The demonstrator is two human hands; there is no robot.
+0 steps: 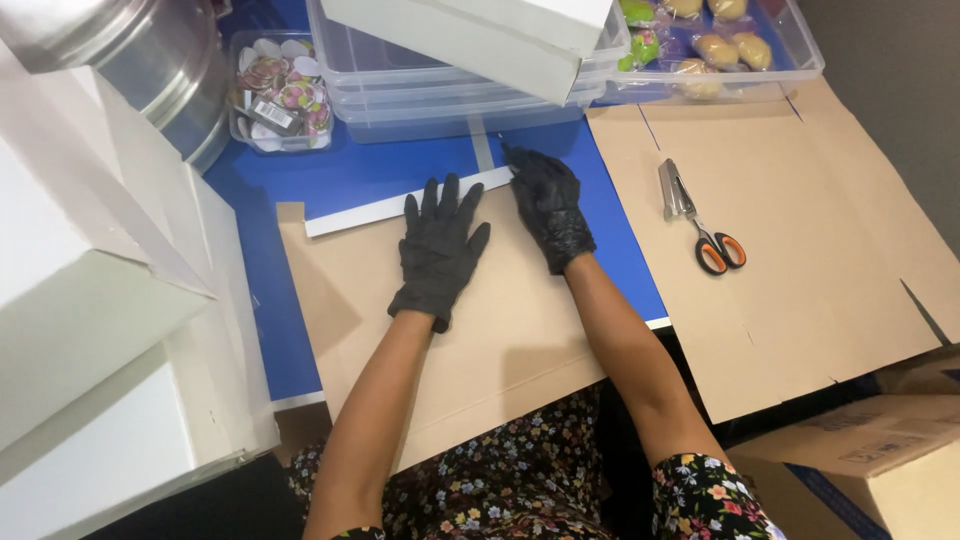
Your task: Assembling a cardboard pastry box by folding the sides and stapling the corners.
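While both gloved hands, the left hand (438, 248) and the right hand (548, 205), lie open and flat on the brown card (480, 340), the fold at the white edge (400, 207) looks pressed. Next, I think, the crease needs a firm rub

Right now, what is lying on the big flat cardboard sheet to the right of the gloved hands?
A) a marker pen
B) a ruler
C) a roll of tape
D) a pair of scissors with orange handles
D: a pair of scissors with orange handles lies on the flat cardboard sheet, apart from the right hand, which presses the smaller cardboard piece beside the left hand.
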